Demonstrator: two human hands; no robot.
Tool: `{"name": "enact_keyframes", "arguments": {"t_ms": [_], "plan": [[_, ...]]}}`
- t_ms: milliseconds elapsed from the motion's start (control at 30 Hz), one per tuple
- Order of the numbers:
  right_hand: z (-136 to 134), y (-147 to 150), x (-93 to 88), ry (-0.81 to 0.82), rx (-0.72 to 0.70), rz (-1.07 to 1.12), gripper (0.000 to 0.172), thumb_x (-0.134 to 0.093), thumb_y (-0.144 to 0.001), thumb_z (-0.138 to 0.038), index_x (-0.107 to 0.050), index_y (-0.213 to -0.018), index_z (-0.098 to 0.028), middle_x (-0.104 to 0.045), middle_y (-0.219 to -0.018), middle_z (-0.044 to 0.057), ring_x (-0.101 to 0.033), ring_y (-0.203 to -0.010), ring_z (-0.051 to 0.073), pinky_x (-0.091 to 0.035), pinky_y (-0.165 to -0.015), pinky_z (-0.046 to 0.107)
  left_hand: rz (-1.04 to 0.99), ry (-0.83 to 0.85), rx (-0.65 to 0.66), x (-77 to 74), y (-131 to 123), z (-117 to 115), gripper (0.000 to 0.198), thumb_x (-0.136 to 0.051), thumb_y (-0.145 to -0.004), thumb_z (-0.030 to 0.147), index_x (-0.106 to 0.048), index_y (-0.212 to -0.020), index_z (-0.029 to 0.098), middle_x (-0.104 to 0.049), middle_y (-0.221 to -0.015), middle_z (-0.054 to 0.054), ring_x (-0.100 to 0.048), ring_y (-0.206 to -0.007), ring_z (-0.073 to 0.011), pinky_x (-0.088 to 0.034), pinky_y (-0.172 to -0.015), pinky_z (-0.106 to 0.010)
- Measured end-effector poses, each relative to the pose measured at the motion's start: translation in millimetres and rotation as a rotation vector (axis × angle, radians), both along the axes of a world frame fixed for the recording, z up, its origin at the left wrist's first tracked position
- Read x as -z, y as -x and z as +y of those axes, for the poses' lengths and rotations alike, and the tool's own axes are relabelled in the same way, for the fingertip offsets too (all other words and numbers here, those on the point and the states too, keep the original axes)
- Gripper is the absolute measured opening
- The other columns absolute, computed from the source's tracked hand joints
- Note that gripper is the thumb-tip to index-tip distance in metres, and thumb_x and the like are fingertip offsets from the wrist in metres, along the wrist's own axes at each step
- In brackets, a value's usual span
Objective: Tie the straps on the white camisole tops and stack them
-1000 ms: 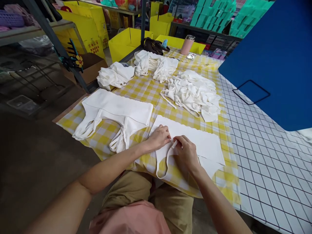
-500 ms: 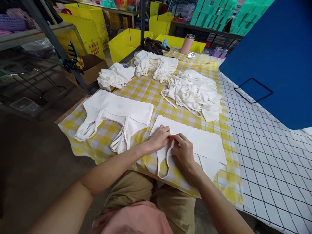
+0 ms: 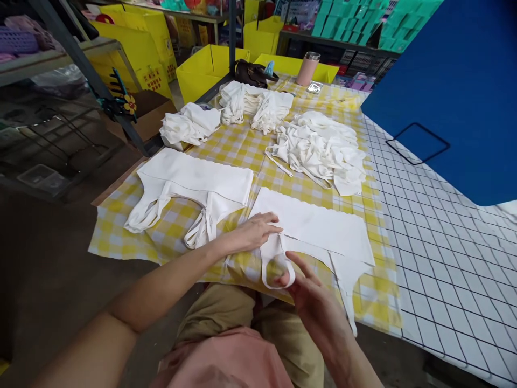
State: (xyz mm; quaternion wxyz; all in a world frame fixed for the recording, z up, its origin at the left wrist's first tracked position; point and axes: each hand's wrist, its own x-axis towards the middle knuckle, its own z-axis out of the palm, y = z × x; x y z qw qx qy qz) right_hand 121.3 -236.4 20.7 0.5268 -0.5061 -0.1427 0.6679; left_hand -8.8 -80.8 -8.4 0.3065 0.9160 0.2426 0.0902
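Note:
A white bra-style top (image 3: 319, 221) with a scalloped edge lies spread before me, its straps towards my lap. My left hand (image 3: 254, 231) lies on its left part, fingers stretched out and holding nothing. My right hand (image 3: 317, 302) has its thumb hooked in the loop of the left shoulder strap (image 3: 264, 272), the index finger pointing out; how tightly it grips is hard to see. The other strap (image 3: 348, 307) hangs over the table's front edge. To the left is a neat stack of similar white tops (image 3: 194, 175), straps gathered.
Behind are a loose heap of white garments (image 3: 323, 151), folded white bundles (image 3: 256, 105) and another bundle (image 3: 189, 124). A pink bottle (image 3: 308, 69) and dark bag (image 3: 250, 74) stand farther back. A blue board (image 3: 452, 97) rises beside the wire grid (image 3: 436, 258) at right. A metal post (image 3: 92, 81) stands left.
My hands have parted. The left has flattened onto the fabric, and the right has moved down towards me, spreading the strap loop. The top's right strap now hangs at the table edge.

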Motion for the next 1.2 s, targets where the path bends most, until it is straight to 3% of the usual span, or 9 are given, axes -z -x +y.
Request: {"name": "enact_keyframes", "arguments": {"t_ms": [233,467,633,733,833,933,1000,1067,1200], "plan": [[-57.3,38.0,19.4,0.007,0.141,-0.025,0.053,-0.066,-0.075,-0.037,-0.046,-0.123,-0.03,-0.066,-0.095,0.002,-0.054,-0.104,0.021,-0.038,-0.092,0.036,0.088,-0.003,0.044,-2.8,2.3,0.9,0.043,-0.035,-0.085,0.007,-0.054,-0.12,0.022,-0.043,-0.131,-0.006,-0.028,-0.131,-0.0168,-0.021,-0.109,-0.038],[-59.8,55.0,44.7,0.026,0.238,0.15,0.045,-0.072,-0.069,-0.032,-0.058,-0.112,-0.03,-0.062,-0.112,0.002,-0.051,-0.11,0.019,-0.044,-0.085,0.031,0.179,0.025,0.035,-1.3,3.9,1.6,0.047,-0.036,-0.085,0.009,-0.047,-0.128,0.025,-0.033,-0.143,-0.002,-0.016,-0.137,-0.021,-0.015,-0.111,-0.041],[-69.2,51.8,51.6,0.061,0.19,0.131,0.053,-0.075,-0.063,-0.037,-0.06,-0.114,-0.029,-0.056,-0.124,0.004,-0.043,-0.12,0.021,-0.041,-0.088,0.03,0.195,0.015,0.042,0.6,7.0,0.7,0.05,-0.037,-0.084,0.011,-0.045,-0.13,0.026,-0.029,-0.146,0.0,-0.014,-0.137,-0.021,-0.015,-0.111,-0.041],[-72.1,27.9,44.7,0.092,0.025,-0.03,0.05,-0.075,-0.061,-0.042,-0.064,-0.108,-0.027,-0.061,-0.116,0.005,-0.051,-0.111,0.022,-0.042,-0.086,0.031,0.159,0.004,0.023,-0.2,9.0,8.3,0.046,-0.038,-0.082,0.014,-0.049,-0.126,0.024,-0.035,-0.143,-0.001,-0.026,-0.134,-0.0195,-0.023,-0.109,-0.037],[-57.4,-21.5,21.5,0.011,-0.145,-0.377,0.036,-0.067,-0.068,-0.047,-0.068,-0.092,-0.021,-0.068,-0.085,0.006,-0.06,-0.083,0.021,-0.045,-0.071,0.031,0.09,-0.066,-0.166,-6.0,6.8,26.2,0.044,-0.04,-0.081,0.017,-0.052,-0.123,0.02,-0.047,-0.134,-0.004,-0.042,-0.123,-0.018,-0.032,-0.104,-0.031],[-21.1,-86.8,-5.5,-0.088,-0.022,-0.962,0.031,-0.056,-0.075,-0.045,-0.065,-0.09,-0.019,-0.064,-0.076,0.005,-0.056,-0.069,0.018,-0.043,-0.064,0.03,0.155,-0.225,-0.41,-14.0,-2.5,47.8,0.039,-0.045,-0.08,0.02,-0.055,-0.118,0.019,-0.055,-0.121,-0.007,-0.049,-0.111,-0.022,-0.038,-0.096,-0.035],[9.6,-127.4,-14.9,0.009,0.071,-1.315,0.027,-0.049,-0.078,-0.036,-0.062,-0.095,-0.018,-0.064,-0.091,0.007,-0.056,-0.074,0.019,-0.042,-0.066,0.03,0.272,-0.33,-0.51,-17.9,-11.3,59.6,0.033,-0.049,-0.081,0.026,-0.058,-0.111,0.016,-0.057,-0.113,-0.011,-0.049,-0.107,-0.0263,-0.037,-0.091,-0.039],[39.3,-158.4,-14.8,0.238,0.021,-1.54,0.023,-0.044,-0.08,-0.032,-0.059,-0.091,-0.019,-0.063,-0.095,0.007,-0.056,-0.079,0.019,-0.04,-0.067,0.03,0.379,-0.386,-0.554,-20.0,-20.3,67.9,0.033,-0.053,-0.081,0.032,-0.059,-0.105,0.01,-0.057,-0.109,-0.016,-0.048,-0.106,-0.0294,-0.036,-0.09,-0.04],[81.7,-185.2,0.8,0.399,-0.074,-1.553,0.021,-0.058,-0.071,-0.039,-0.052,-0.068,-0.019,-0.06,-0.071,0.007,-0.054,-0.068,0.023,-0.035,-0.057,0.031,0.497,-0.308,-0.558,-22.4,-34.4,81.0,0.035,-0.057,-0.078,0.036,-0.061,-0.095,0.006,-0.056,-0.109,-0.021,-0.047,-0.108,-0.0323,-0.032,-0.091,-0.04]]}}
